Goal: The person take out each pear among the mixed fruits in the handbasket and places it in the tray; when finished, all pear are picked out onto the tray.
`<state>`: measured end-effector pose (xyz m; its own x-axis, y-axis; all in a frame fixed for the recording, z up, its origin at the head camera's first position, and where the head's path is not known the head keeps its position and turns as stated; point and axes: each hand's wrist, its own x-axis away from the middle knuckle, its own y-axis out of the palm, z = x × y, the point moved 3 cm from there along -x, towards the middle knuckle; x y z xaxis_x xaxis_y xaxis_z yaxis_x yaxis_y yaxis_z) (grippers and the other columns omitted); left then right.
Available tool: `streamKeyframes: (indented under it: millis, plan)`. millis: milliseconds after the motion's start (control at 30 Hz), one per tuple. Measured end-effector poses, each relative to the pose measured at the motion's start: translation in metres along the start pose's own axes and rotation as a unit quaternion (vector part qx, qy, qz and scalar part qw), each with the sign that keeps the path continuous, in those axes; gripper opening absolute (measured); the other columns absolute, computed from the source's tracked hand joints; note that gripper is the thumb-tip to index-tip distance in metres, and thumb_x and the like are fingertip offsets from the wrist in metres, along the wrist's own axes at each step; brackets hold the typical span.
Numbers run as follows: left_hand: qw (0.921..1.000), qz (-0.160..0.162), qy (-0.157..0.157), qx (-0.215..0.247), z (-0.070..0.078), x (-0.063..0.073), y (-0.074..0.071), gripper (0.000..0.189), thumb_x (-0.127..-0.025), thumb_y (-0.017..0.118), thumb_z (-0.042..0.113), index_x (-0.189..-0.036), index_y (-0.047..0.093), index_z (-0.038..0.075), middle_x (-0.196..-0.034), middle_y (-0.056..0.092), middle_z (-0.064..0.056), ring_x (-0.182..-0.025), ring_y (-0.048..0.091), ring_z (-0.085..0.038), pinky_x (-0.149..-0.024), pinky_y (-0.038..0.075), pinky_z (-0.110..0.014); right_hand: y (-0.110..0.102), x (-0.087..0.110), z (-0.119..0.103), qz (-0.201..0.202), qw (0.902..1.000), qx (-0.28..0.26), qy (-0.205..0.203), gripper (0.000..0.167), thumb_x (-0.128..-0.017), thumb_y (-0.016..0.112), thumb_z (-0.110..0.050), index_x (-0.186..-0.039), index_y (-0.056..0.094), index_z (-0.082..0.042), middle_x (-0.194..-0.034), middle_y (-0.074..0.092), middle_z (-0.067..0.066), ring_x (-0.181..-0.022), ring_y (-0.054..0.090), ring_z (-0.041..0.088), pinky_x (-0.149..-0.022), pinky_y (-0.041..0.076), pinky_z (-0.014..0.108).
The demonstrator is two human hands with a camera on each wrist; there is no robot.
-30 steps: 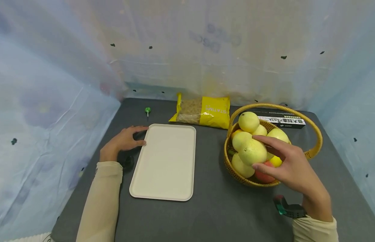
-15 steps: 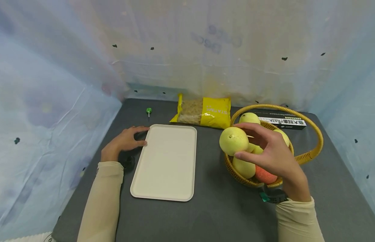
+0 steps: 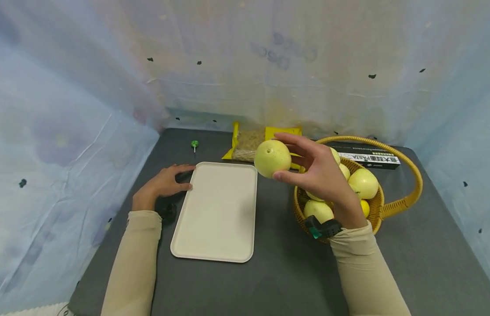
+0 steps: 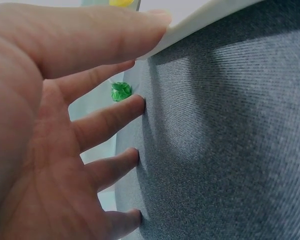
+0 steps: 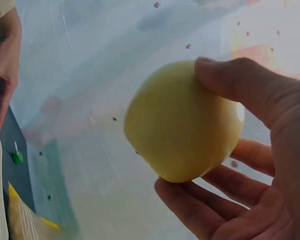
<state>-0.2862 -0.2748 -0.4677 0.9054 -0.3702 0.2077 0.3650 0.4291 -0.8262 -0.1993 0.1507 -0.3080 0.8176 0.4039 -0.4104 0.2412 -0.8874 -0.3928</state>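
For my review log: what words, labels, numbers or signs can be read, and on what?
"PASTA": on the black-and-white pasta box; its other print is too small or blurred.
Back curtain: faint marks, too blurred to read.
Yellow packet: nothing readable, partly behind the right hand.

Pale yellow-green fruit (image 3: 272,158), cream tray (image 3: 215,215), golden-brown woven-patterned basket (image 3: 376,210)

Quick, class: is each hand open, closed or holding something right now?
Left hand: open, touching the tray.
Right hand: holding a yellow-green fruit.
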Motion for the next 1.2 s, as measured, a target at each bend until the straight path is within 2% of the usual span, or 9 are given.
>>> streamKeyframes:
  millis: [200, 400, 633, 900, 1033, 1200]
  plan:
    - [1.0, 0.002, -0.001, 0.001, 0.0, 0.0, 0.0, 0.074, -0.104, 0.077, 0.031, -0.17, 0.045, 0.015, -0.177, 0.033, -0.024, -0.164, 0.014, -0.061, -0.124, 0.021, -0.084, 0.022, -0.031, 0.004, -0.004, 0.9995, -0.031, 0.002, 0.072, -0.086, 0.093, -0.007, -0.153, 0.065, -0.013, -0.151, 0.066, 0.005, -0.129, 0.073, 0.026, -0.106, 0.061, 0.034]
    - [0.9999, 0.005, -0.009, -0.004, 0.001, -0.001, -0.002, 0.076, -0.104, 0.079, 0.033, -0.169, 0.045, 0.017, -0.176, 0.035, -0.025, -0.164, 0.014, -0.06, -0.124, 0.022, -0.084, 0.048, -0.062, 0.012, -0.03, 0.9976, -0.062, -0.01, 0.07, -0.087, 0.092, -0.008, -0.152, 0.065, -0.01, -0.148, 0.068, 0.006, -0.124, 0.074, 0.025, -0.106, 0.062, 0.038]
    - [0.9999, 0.007, -0.014, -0.005, 0.0, -0.002, -0.001, 0.076, -0.103, 0.08, 0.035, -0.168, 0.047, 0.017, -0.176, 0.036, -0.024, -0.164, 0.015, -0.061, -0.125, 0.022, -0.083, 0.087, -0.091, 0.036, -0.061, 0.9957, -0.066, -0.02, 0.067, -0.089, 0.092, -0.013, -0.15, 0.066, -0.008, -0.144, 0.07, 0.008, -0.12, 0.075, 0.024, -0.105, 0.063, 0.037]
    - [0.9999, 0.011, -0.01, -0.008, -0.003, -0.005, 0.003, 0.075, -0.102, 0.081, 0.035, -0.168, 0.049, 0.018, -0.177, 0.035, -0.022, -0.164, 0.017, -0.06, -0.126, 0.022, -0.081, 0.127, -0.102, 0.077, -0.062, 0.9954, -0.063, 0.036, 0.067, -0.093, 0.09, -0.021, -0.153, 0.064, -0.01, -0.144, 0.07, 0.009, -0.12, 0.077, 0.023, -0.099, 0.065, 0.035]
    - [0.9998, 0.013, -0.007, -0.014, -0.004, -0.004, 0.003, 0.075, -0.102, 0.08, 0.034, -0.168, 0.049, 0.018, -0.176, 0.036, -0.023, -0.163, 0.018, -0.061, -0.126, 0.022, -0.081, 0.145, -0.103, 0.097, -0.055, 0.9952, -0.061, 0.054, 0.066, -0.093, 0.091, -0.022, -0.153, 0.065, -0.011, -0.144, 0.071, 0.009, -0.122, 0.077, 0.023, -0.099, 0.065, 0.035]
    - [0.9998, 0.011, -0.002, -0.015, -0.003, -0.004, 0.002, 0.075, -0.102, 0.08, 0.033, -0.168, 0.048, 0.018, -0.176, 0.035, -0.024, -0.163, 0.018, -0.061, -0.125, 0.023, -0.082, 0.165, -0.1, 0.123, -0.066, 0.9926, -0.047, 0.091, 0.066, -0.092, 0.091, -0.022, -0.151, 0.066, -0.012, -0.143, 0.072, 0.009, -0.121, 0.077, 0.026, -0.1, 0.065, 0.036]
